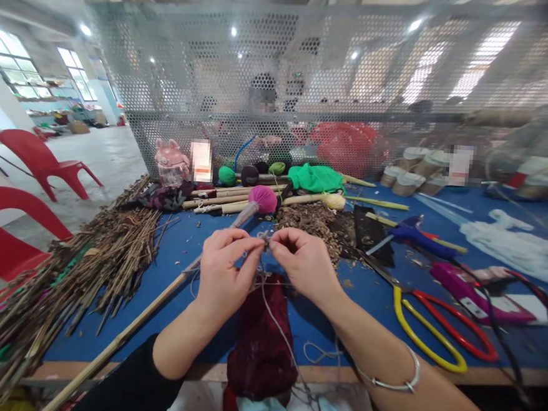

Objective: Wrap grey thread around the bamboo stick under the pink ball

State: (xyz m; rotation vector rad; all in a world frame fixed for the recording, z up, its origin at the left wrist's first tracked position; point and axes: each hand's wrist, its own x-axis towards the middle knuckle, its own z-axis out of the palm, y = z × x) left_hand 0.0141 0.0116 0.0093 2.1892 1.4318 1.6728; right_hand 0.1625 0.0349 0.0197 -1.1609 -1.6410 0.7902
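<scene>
Both hands meet over the blue table, pinching a small knotted bunch of grey string (265,237) between them. My left hand (230,265) has thumb and forefinger pressed on its left side. On the right side, my right hand (304,263) pinches the same string with closed fingertips. A loose grey strand hangs down over a dark red cloth bundle (265,336) below the hands. Behind my left wrist runs a long wooden stick (147,306), its upper part wrapped in grey and reaching toward a magenta ball (262,199).
Dry twigs (125,251) are piled at left beside red chairs (47,158). Scissors (434,323), a blue glue gun (417,233) and a purple box (478,298) lie at right. A perforated metal screen (265,61) stands behind; a person sits beyond it.
</scene>
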